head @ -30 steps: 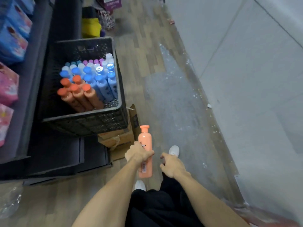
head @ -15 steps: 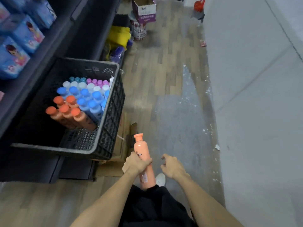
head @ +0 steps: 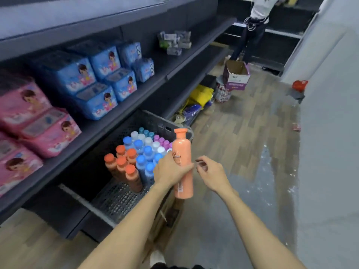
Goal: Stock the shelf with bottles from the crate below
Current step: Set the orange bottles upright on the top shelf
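Note:
My left hand (head: 170, 170) grips an orange bottle (head: 182, 152) upright around its middle, in front of the black crate (head: 124, 199). My right hand (head: 210, 174) hovers just right of the bottle, fingers loosely curled and apart, holding nothing. The crate stands on the floor under the dark shelf (head: 124, 111) and holds several upright bottles: orange-capped (head: 121, 161) at the near left, blue-capped (head: 148, 152) in the middle, white and pink-capped (head: 162, 141) at the back. The crate's near half is bare mesh.
Pink packs (head: 33, 117) and blue packs (head: 93, 80) fill the shelf at left. Small boxes (head: 174, 41) lie further along. On the floor ahead stand a purple carton (head: 236, 76), a can, yellow bags (head: 201, 94). A person (head: 254, 26) works at the far end. Grey wall at right.
The view has swung up from the floor to the shelves. My left hand has lifted the orange bottle higher, in front of the crate; my right hand stays open beside it.

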Demonstrator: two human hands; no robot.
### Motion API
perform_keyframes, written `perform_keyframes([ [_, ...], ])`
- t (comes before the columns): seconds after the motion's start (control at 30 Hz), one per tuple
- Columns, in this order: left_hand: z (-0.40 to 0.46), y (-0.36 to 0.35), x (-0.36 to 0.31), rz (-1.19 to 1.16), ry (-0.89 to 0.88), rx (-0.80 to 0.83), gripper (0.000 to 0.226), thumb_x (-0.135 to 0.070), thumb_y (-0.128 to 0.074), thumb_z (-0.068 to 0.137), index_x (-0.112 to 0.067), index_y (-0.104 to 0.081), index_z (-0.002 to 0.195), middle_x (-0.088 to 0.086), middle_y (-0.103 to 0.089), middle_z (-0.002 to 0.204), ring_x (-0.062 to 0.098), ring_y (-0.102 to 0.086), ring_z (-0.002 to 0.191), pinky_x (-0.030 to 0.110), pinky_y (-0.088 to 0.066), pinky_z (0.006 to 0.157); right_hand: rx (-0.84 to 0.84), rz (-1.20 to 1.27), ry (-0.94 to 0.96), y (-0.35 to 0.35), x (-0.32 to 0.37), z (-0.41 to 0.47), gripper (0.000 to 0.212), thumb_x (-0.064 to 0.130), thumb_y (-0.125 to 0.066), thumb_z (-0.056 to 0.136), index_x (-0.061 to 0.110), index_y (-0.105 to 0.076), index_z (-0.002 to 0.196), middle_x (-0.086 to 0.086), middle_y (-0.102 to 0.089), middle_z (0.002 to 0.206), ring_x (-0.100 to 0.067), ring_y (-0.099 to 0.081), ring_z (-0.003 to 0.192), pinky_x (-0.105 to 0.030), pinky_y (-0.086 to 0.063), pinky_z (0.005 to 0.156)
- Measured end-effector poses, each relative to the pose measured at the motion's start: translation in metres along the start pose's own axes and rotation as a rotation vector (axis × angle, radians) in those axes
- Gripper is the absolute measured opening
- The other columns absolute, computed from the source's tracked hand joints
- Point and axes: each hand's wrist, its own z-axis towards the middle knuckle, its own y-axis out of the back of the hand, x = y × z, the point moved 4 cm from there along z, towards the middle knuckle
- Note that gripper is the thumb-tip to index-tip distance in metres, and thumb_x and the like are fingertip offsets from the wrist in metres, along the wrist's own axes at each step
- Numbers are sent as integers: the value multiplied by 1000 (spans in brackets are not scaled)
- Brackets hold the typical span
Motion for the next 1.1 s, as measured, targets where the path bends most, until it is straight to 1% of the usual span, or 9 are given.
perform_keyframes([
  [0.17,42,47,26,-205,120,-167,54,-70,-69,50,-33,-60,89,-13,-67,83,9,-64,81,36,-54,76,80,-60,169,-14,67,64,18,27,-60,90,31,-64,107,7,-71,96,-14,-65,83,-35,-54,81],
  [0.37,36,92,85,-162,402,-365,53,-65,-74,58,-29,-58,93,-8,-63,89,22,-62,87,30,-43,74,334,-136,379,-82,119,106,26,35,-58,89,33,-61,115,1,-71,105,-22,-65,91,-38,-53,85],
  [0.5,18,105,103,-175,553,-485,56,-67,-74,57,-28,-58,93,-8,-61,88,22,-62,91,29,-40,72,471,-113,536,-114,150,117,29,27,-62,91,25,-62,119,0,-71,106,-23,-66,92,-40,-52,85],
  [0.63,2,103,106,-191,654,-565,59,-71,-73,53,-27,-56,90,-8,-64,88,20,-62,86,34,-48,75,622,-93,626,-138,166,117,28,33,-58,85,31,-60,113,6,-71,101,-18,-66,84,-43,-54,81],
  [0.7,-5,100,108,-186,680,-588,59,-71,-72,53,-28,-56,89,-9,-64,88,19,-62,86,35,-50,76,657,-70,639,-147,168,116,35,43,-50,80,32,-59,112,6,-71,100,-18,-66,84,-44,-54,81],
  [0.77,-13,97,111,-187,702,-608,55,-68,-72,55,-28,-56,89,-11,-63,86,18,-61,86,34,-48,75,691,-55,679,-152,169,113,37,44,-49,78,31,-60,110,7,-70,96,-17,-65,83,-44,-54,81],
  [0.87,-19,97,112,-204,718,-626,55,-67,-72,54,-29,-56,90,-11,-63,87,17,-61,86,34,-48,75,720,-59,702,-151,174,111,33,40,-51,78,34,-59,109,9,-69,90,-15,-66,82,-43,-55,80],
  [1.03,-24,121,105,-172,712,-654,54,-66,-71,54,-28,-55,90,-9,-63,89,19,-60,86,32,-44,71,646,-81,764,-130,210,111,24,32,-58,83,30,-64,106,9,-71,91,-14,-66,87,-39,-54,82],
  [1.1,-23,142,98,-165,677,-687,56,-69,-69,50,-29,-56,87,-11,-64,86,17,-61,86,33,-47,72,624,-86,808,-119,232,109,21,27,-62,86,27,-65,106,14,-69,89,-11,-65,87,-36,-53,84],
])
